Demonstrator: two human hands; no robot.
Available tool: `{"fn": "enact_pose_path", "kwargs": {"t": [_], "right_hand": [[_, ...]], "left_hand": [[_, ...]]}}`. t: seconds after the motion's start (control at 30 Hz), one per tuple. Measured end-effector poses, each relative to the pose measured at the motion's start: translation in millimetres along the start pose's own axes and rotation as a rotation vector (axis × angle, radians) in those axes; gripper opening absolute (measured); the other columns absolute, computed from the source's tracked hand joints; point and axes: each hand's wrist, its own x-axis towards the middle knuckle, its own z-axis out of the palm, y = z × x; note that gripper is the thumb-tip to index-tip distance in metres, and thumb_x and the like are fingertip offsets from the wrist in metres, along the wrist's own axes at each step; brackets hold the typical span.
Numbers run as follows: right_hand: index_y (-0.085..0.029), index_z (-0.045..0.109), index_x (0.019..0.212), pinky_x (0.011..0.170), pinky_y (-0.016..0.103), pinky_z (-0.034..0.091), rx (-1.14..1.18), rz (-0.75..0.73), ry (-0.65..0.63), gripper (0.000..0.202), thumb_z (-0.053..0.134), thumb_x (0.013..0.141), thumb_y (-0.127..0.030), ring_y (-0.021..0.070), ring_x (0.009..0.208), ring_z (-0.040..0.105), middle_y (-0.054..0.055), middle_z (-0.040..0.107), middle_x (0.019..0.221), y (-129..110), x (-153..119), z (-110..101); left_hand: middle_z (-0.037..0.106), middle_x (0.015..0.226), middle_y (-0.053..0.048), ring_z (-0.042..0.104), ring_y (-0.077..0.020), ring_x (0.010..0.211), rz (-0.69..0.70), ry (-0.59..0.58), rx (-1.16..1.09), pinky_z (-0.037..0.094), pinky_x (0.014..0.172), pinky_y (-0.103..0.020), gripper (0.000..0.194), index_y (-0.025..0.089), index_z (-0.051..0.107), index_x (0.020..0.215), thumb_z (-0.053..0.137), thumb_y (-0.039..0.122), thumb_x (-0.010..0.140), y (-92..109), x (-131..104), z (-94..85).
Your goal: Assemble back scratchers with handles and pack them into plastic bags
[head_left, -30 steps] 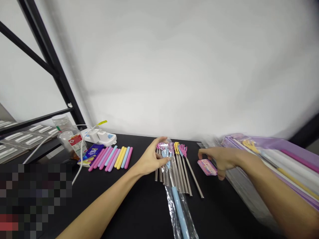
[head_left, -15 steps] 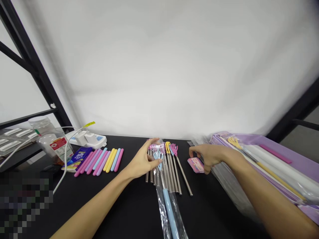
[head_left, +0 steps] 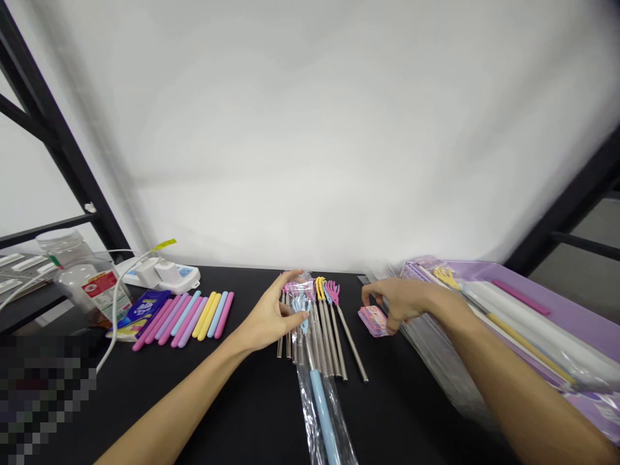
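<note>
From where I stood, the left hand (head_left: pixel 271 318) lay at the centre of the frame, its thumb and forefinger spread across the upper end of a clear bag (head_left: pixel 306 403). Inside the bag was a blue scratcher (head_left: pixel 322 407), claw end away from the person, handle running down to the lower edge of the frame. Whether those fingers pinched the film or merely rested on it, I could not tell.

The right hand (head_left: pixel 400 302), right of centre, arched over a small pile of pink cards (head_left: pixel 372 321), its fingers curled and its thumb at the near edge. I could not make out whether it had a card gripped.

Under and beside the bag lay a row of metal rods (head_left: pixel 352 345) with coloured claws, and to the left a row of loose handles (head_left: pixel 207 314), all on the black table (head_left: pixel 232 413). A lilac bin (head_left: pixel 537 290) with more scratchers filled the right side.

I judged the step in hand to be taking a card while the left hand steadied the bag. The next move seemed to call for separating a single card with thumb and fingertip, without sliding the pile.
</note>
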Motion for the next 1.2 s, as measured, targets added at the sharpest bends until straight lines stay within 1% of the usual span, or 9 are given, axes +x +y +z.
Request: {"fn": "enact_pose_path", "kwargs": {"t": [0.1, 0.23, 0.33, 0.47, 0.67, 0.83, 0.9, 1.0, 1.2], "right_hand": [[-0.023, 0.056, 0.097, 0.047, 0.028, 0.041, -0.004, -0.037, 0.032, 0.054, 0.074, 0.046, -0.022, 0.0127, 0.052, 0.056, 0.003, 0.057, 0.103, 2.5, -5.4, -3.5], [-0.021, 0.058, 0.092, 0.061, 0.030, 0.044, -0.056, -0.178, 0.157, 0.050, 0.077, 0.047, -0.026, 0.0223, 0.077, 0.061, 0.003, 0.062, 0.094, -0.8, -14.0, -10.5], [-0.020, 0.057, 0.096, 0.065, 0.029, 0.046, 0.133, -0.340, 0.180, 0.048, 0.077, 0.053, -0.028, 0.0207, 0.077, 0.061, 0.002, 0.064, 0.085, -11.0, -21.0, -14.0], [-0.019, 0.056, 0.088, 0.059, 0.027, 0.045, 0.447, -0.464, 0.084, 0.033, 0.076, 0.066, -0.035, 0.0170, 0.065, 0.061, -0.001, 0.061, 0.067, -30.8, -27.8, -13.3], [-0.017, 0.066, 0.083, 0.072, 0.032, 0.048, 0.571, -0.589, 0.221, 0.033, 0.072, 0.074, -0.048, 0.0206, 0.079, 0.062, 0.004, 0.067, 0.081, -57.1, -27.2, -6.6], [-0.020, 0.062, 0.095, 0.082, 0.034, 0.049, 0.709, -0.686, 0.306, 0.029, 0.068, 0.081, -0.045, 0.0208, 0.089, 0.064, 0.004, 0.069, 0.094, -76.5, -25.9, 4.2], [-0.021, 0.062, 0.101, 0.080, 0.034, 0.051, 0.697, -0.686, 0.315, 0.029, 0.065, 0.083, -0.043, 0.0207, 0.088, 0.064, 0.004, 0.069, 0.094, -82.7, -26.1, 8.3], [-0.020, 0.066, 0.101, 0.080, 0.036, 0.051, 0.595, -0.656, 0.366, 0.031, 0.062, 0.084, -0.046, 0.0220, 0.087, 0.064, 0.006, 0.070, 0.095, -86.6, -23.3, 12.7], [-0.020, 0.067, 0.088, 0.082, 0.036, 0.050, 0.492, -0.571, 0.574, 0.035, 0.058, 0.084, -0.054, 0.0232, 0.091, 0.063, 0.007, 0.068, 0.098, -80.6, -8.8, 16.4]], "left_hand": [[0.061, 0.085, -0.002, 0.048, -0.0061, 0.050, -0.004, -0.007, 0.004, 0.032, 0.043, -0.018, 0.074, 0.027, 0.030, 0.146, 0.068, 0.031, 0.082, -0.5, -0.2, -0.1], [0.062, 0.100, -0.005, 0.047, -0.0042, 0.049, 0.007, 0.000, -0.018, 0.036, 0.044, -0.019, 0.072, 0.028, 0.032, 0.144, 0.068, 0.030, 0.081, 0.7, 0.0, 1.3], [0.059, 0.112, -0.008, 0.049, -0.0033, 0.050, 0.015, -0.003, -0.032, 0.040, 0.044, -0.019, 0.072, 0.029, 0.033, 0.144, 0.068, 0.028, 0.080, 1.0, -0.1, 3.2], [0.059, 0.113, -0.009, 0.049, -0.0025, 0.049, 0.012, -0.010, -0.046, 0.038, 0.042, -0.018, 0.074, 0.029, 0.032, 0.145, 0.067, 0.025, 0.080, -0.3, -0.8, 5.5], [0.050, 0.128, -0.015, 0.048, -0.0003, 0.049, 0.019, -0.023, -0.075, 0.037, 0.042, -0.018, 0.074, 0.026, 0.033, 0.144, 0.067, 0.021, 0.078, 6.2, -2.0, 7.8], [0.057, 0.113, -0.012, 0.045, -0.0011, 0.047, 0.034, -0.061, -0.080, 0.035, 0.041, -0.017, 0.076, 0.025, 0.029, 0.146, 0.066, 0.020, 0.079, 9.2, -3.4, 10.1], [0.059, 0.092, -0.005, 0.045, -0.0030, 0.046, 0.035, -0.085, -0.077, 0.034, 0.040, -0.017, 0.079, 0.024, 0.025, 0.147, 0.065, 0.020, 0.080, 8.8, -4.0, 11.2], [0.049, 0.066, 0.005, 0.045, -0.0062, 0.044, 0.029, -0.123, -0.075, 0.035, 0.040, -0.017, 0.082, 0.022, 0.019, 0.149, 0.064, 0.020, 0.081, 9.0, -5.2, 12.2], [0.054, 0.076, 0.002, 0.044, -0.0050, 0.045, 0.047, -0.142, -0.108, 0.037, 0.042, -0.020, 0.084, 0.029, 0.020, 0.149, 0.066, 0.019, 0.079, 10.3, -7.0, 13.4]]}}
